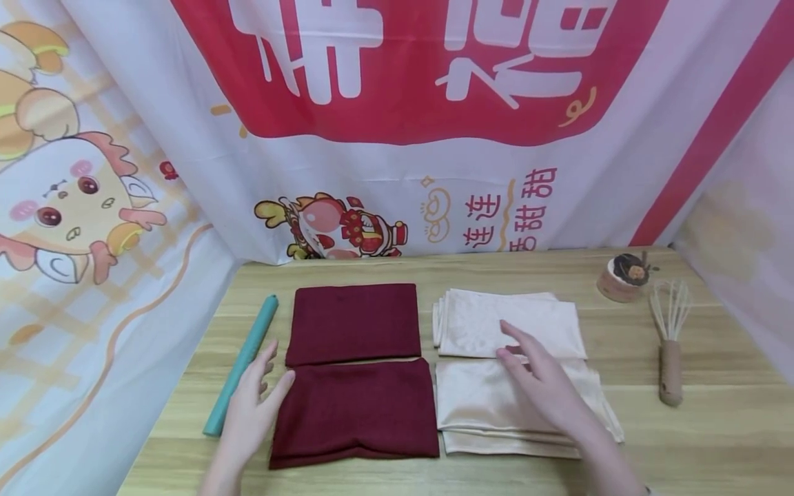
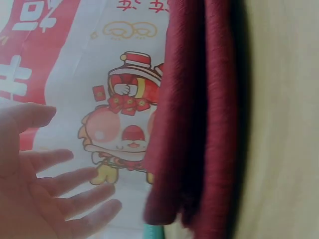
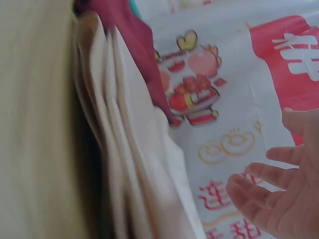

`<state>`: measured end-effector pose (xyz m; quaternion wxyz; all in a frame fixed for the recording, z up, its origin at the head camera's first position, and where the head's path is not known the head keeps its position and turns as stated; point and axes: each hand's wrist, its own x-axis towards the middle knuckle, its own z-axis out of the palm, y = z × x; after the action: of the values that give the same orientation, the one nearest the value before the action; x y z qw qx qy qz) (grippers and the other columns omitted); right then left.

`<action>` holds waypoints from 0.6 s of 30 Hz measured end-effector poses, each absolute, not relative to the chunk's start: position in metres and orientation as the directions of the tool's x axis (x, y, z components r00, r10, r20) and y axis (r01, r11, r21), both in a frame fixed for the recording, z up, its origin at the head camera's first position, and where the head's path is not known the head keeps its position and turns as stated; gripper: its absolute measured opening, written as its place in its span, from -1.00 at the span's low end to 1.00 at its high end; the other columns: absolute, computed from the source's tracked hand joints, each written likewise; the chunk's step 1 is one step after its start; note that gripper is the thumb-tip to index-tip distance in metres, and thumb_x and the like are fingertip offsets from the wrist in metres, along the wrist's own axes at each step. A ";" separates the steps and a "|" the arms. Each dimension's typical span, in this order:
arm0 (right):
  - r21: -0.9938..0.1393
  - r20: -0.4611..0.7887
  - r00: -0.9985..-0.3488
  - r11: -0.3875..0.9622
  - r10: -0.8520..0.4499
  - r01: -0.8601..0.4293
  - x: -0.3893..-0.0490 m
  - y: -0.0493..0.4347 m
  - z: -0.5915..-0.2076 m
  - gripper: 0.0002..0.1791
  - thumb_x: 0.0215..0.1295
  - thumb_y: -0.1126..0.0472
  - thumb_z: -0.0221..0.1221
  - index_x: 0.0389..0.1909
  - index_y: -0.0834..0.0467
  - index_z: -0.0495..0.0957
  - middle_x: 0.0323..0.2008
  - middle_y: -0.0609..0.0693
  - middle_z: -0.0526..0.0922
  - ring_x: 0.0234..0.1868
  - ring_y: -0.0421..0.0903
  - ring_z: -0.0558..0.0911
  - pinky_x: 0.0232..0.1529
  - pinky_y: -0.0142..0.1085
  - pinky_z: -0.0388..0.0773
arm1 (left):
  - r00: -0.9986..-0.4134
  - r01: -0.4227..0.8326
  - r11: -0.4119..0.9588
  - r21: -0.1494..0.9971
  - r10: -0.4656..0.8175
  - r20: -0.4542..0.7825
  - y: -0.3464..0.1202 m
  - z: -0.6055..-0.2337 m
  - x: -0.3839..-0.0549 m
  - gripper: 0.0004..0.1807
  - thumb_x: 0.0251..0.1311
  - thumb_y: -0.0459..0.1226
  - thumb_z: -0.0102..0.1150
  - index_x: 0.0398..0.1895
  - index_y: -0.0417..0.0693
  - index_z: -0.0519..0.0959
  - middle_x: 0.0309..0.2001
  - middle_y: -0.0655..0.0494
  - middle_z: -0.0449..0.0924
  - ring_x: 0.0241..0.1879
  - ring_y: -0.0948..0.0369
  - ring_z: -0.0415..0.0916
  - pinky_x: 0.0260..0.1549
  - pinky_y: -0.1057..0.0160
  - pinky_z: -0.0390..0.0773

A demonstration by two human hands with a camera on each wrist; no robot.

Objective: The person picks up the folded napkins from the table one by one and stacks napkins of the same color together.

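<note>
Two folded dark red cloths lie one behind the other, the far cloth [image 1: 355, 322] and the near cloth [image 1: 356, 413]. To their right are two folded cream cloths, the far one [image 1: 533, 320] and the near one [image 1: 484, 406]. My left hand [image 1: 251, 403] hovers at the left edge of the near red cloth, fingers spread and holding nothing; the left wrist view shows this hand [image 2: 55, 184] apart from the red folds [image 2: 174, 109]. Above the cream cloths is my right hand [image 1: 540, 379], its fingers loosely extended with nothing in them. Layered cream folds [image 3: 134, 149] fill the right wrist view's middle.
A teal stick-like roll [image 1: 245, 365] lies left of the red cloths, close by the left hand. On the right are a whisk [image 1: 670, 351] with a wooden handle and a small round decorated container [image 1: 623, 277]. A printed curtain [image 1: 397, 186] hangs behind the wooden table [image 1: 732, 427].
</note>
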<state>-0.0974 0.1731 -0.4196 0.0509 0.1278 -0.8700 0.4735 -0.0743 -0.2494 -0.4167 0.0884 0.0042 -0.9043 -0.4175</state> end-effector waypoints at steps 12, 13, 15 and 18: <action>-0.918 0.022 -0.941 0.367 -0.337 -0.152 -0.101 0.118 -0.436 -0.45 0.43 -0.01 0.03 0.35 0.14 0.29 0.18 0.17 0.46 -0.10 0.01 0.60 -0.15 -0.27 0.56 | -0.997 0.020 0.516 0.856 -0.055 0.056 -0.248 -0.438 -0.074 -0.46 0.37 -0.24 0.05 0.36 -0.22 0.27 0.27 -0.27 0.26 0.19 -0.13 0.29 0.11 -0.08 0.34; -0.922 0.015 -0.935 0.358 -0.355 -0.151 -0.102 0.114 -0.437 -0.44 0.43 -0.02 0.02 0.35 0.15 0.28 0.18 0.18 0.46 -0.12 0.01 0.61 -0.16 -0.29 0.55 | -0.998 0.007 0.518 0.855 -0.056 0.043 -0.248 -0.439 -0.074 -0.47 0.37 -0.23 0.05 0.36 -0.19 0.28 0.27 -0.26 0.26 0.19 -0.12 0.28 0.12 -0.09 0.34; -0.926 0.014 -0.921 0.344 -0.389 -0.159 -0.103 0.107 -0.439 -0.44 0.44 -0.01 0.02 0.34 0.18 0.28 0.18 0.20 0.45 -0.14 0.00 0.62 -0.14 -0.28 0.55 | -0.998 -0.008 0.530 0.848 -0.060 0.028 -0.248 -0.441 -0.073 -0.48 0.37 -0.20 0.05 0.35 -0.17 0.31 0.27 -0.25 0.25 0.20 -0.12 0.26 0.13 -0.13 0.33; -0.914 0.013 -0.909 0.364 -0.417 -0.180 -0.105 0.098 -0.441 -0.42 0.43 -0.04 0.02 0.33 0.20 0.29 0.17 0.16 0.47 -0.14 -0.08 0.61 -0.13 -0.27 0.55 | -0.998 -0.030 0.535 0.844 -0.069 0.008 -0.248 -0.443 -0.074 -0.48 0.36 -0.16 0.06 0.33 -0.13 0.34 0.28 -0.21 0.25 0.21 -0.10 0.23 0.14 -0.13 0.32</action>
<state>-0.1048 0.0983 -0.4411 -0.1111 0.1825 -0.8183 0.5336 -0.0737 -0.2483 -0.4425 0.0204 0.0283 -0.8759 -0.4813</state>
